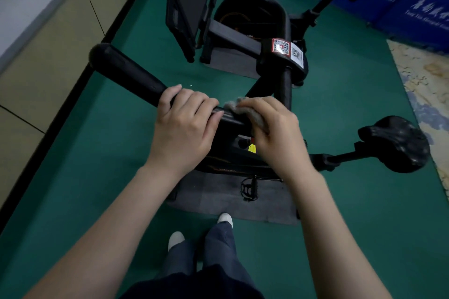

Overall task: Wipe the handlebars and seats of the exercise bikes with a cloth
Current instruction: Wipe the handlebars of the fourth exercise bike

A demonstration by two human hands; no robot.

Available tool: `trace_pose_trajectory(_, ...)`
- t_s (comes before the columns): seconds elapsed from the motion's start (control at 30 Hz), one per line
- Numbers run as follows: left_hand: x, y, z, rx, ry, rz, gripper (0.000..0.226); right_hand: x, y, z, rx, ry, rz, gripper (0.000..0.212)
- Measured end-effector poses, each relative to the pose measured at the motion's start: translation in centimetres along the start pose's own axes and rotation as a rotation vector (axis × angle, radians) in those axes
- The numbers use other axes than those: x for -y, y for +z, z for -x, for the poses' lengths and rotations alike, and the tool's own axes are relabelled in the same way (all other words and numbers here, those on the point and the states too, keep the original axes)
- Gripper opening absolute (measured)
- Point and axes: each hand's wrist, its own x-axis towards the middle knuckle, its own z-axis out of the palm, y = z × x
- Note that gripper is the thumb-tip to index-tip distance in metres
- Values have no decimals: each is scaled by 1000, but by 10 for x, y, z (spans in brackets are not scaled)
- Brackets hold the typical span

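the left hand (184, 126) curled its fingers (194, 104) round the black handlebar (128, 75) while the right hand (274, 128) beside it pressed a grey cloth (233, 105) onto the same bar, the seat (396, 143) well off to the right above the green floor (340, 104).

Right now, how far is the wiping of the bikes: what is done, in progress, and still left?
Nothing shows as finished. In hand: the left hand grips the near bike's handlebar while the right hand holds the grey cloth against it. Left: this bike's seat, with no hand on it, and the second bike behind.
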Motion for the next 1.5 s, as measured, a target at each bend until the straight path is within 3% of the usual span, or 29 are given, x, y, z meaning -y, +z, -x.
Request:
trace_pose_trajectory(0.2, -1, 1, 1, -8, -11, 3, 26, -2, -10, -21, 179, 65, -41, 22)
trace_pose_trajectory(0.33, -3, 2, 0, -4, -10, -1, 27, -4, -15, -48, 416, 150, -40, 19)
trace_pose_trajectory(0.47, -3, 1, 0, -10, -7, -19, 28, -18, -32, -66, 670, 65, 14, 17)
trace_pose_trajectory(0.77, -7, 0, -2, 23, -56, -39, 29, -30, -33, -103, 1006, -50, 26, 19)
trace_pose_trajectory(1.1, -34, 6, -8, -34, -209, -52, 28, -58, -54, -85, 834, -325, 60, 24)
trace_pose_trajectory(1.23, -48, 16, -9, -30, -248, -47, 27, -71, -59, -77, 700, -302, -22, 24)
trace_pose_trajectory(1.43, -49, 18, -8, -60, -259, -67, 30, -93, -62, -72, 371, -204, -157, 25)
trace_pose_trajectory(1.5, -50, 20, -9, -77, -267, -77, 30, -95, -60, -68, 341, -200, -198, 26)
